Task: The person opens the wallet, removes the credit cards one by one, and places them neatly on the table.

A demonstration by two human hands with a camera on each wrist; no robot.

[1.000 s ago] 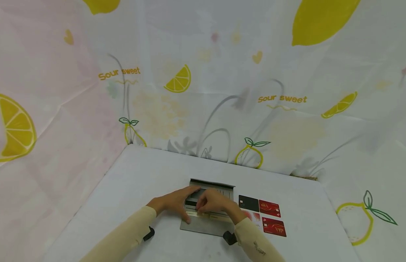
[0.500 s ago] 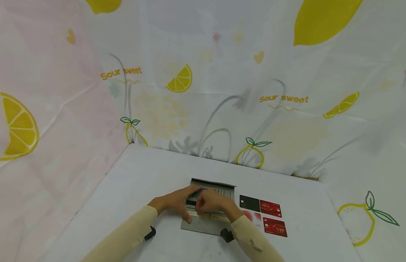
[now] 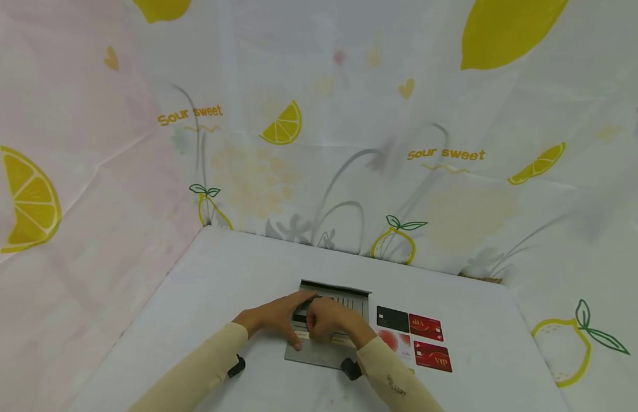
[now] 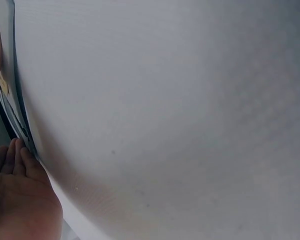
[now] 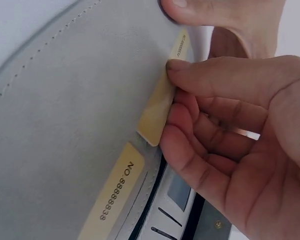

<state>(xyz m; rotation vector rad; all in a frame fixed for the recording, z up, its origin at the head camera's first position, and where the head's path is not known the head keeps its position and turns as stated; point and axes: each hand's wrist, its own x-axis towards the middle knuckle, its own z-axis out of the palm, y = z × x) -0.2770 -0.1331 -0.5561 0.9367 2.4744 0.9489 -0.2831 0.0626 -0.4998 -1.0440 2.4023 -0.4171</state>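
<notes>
A grey card wallet lies unfolded on the white table, its slotted upper part reaching beyond my hands. My left hand holds its left end, with the thumb on the near flap and the index finger stretched across to the far part. My right hand pinches a gold card between thumb and curled fingers at a slot on the wallet, as the right wrist view shows. A second gold card, printed with a number, sticks out of the slot beside it. In the left wrist view, the wallet shows only as an edge.
To the wallet's right lie a black card, two red VIP cards and a white-and-pink card. Part of a yellowish item peeks out by the right sleeve. A lemon-print cloth hangs behind the white table.
My right hand and forearm have shifted slightly left over the wallet, uncovering more of the white-and-pink card. The left hand keeps its hold on the wallet.
</notes>
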